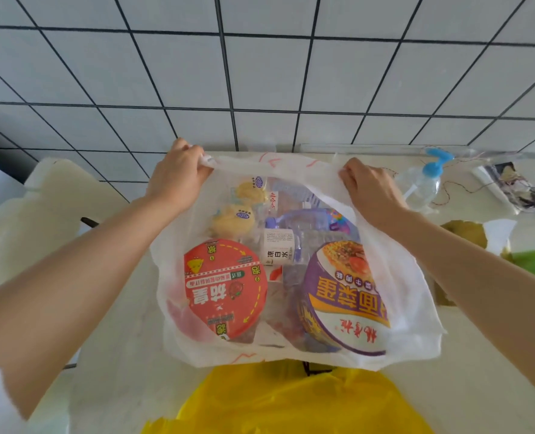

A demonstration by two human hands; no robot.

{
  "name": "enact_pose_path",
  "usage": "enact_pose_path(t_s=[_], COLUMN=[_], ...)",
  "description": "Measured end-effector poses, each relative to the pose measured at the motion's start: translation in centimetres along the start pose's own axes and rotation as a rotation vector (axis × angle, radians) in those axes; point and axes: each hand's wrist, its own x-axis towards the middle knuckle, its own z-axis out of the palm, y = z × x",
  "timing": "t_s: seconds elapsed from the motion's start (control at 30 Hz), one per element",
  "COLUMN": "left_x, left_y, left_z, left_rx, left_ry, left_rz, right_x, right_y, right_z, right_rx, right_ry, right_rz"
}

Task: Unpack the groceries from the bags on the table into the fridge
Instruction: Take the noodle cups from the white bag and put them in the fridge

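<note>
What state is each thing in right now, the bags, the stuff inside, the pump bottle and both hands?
White bag: held open, full.
Left hand: grips the bag's left edge.
Right hand: grips the bag's right edge.
Red noodle bowl: sealed, inside the bag.
Purple noodle bowl: sealed, inside the bag.
Water bottle: capped, lying flat.
Yellow bag: crumpled, contents hidden.
Pump bottle: on the table.

Item count, as visible:

- Hands: 2, the left hand [178, 173] and the right hand [368, 186].
- Plastic bags: 2, the white bag [416, 308] at centre and the yellow bag [291, 402] nearest.
- Noodle bowls: 2, the red bowl [225, 289] left and the purple bowl [344, 296] right.
- Wrapped pastries: 2 [250, 191] [230, 220], far left in the white bag.
- Water bottles: 1 [291, 242].
- Pump bottles: 1 [423, 183], far right.
</note>
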Motion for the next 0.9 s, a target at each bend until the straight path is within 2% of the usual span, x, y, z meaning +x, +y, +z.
enact_pose_path(t_s=[0.13, 0.2, 0.27, 0.4, 0.47, 0.57, 0.73, 0.9], left_x=[1.0, 1.1, 1.1, 2.2, 3.0, 3.8, 3.1, 1.8], left_y=[-0.9, -1.2, -1.7, -2.1, -2.0, -2.2, -3.4, -3.6], left_z=[1.1, 1.4, 2.0, 3.2, 3.6, 4.5, 6.1, 6.0], left_rx=[-0.2, -0.157, -0.041, 0.016, 0.018, 0.064, 0.172, 0.145], left_ry=[-0.059, -0.054, -0.025, 0.041, 0.064, 0.024, -0.106, -0.153], left_rz=[-0.065, -0.079, -0.083, -0.101, -0.11, -0.106, -0.201, -0.276], right_x=[0.6, 0.7, 1.0, 2.6, 3.6, 4.9, 5.6, 5.0], right_y=[0.6, 0.8, 1.0, 0.2, 0.0, 0.7, 2.2, 2.9], right_z=[0.1, 0.2, 0.6, 1.5, 1.9, 2.6, 4.2, 3.1], right_rx=[-0.084, -0.181, -0.215, -0.044, -0.073, -0.215, -0.358, -0.346], right_ry=[-0.167, -0.186, -0.131, -0.005, 0.006, -0.067, -0.269, -0.297], right_rz=[-0.084, -0.177, -0.217, -0.123, -0.104, -0.112, -0.023, -0.013])
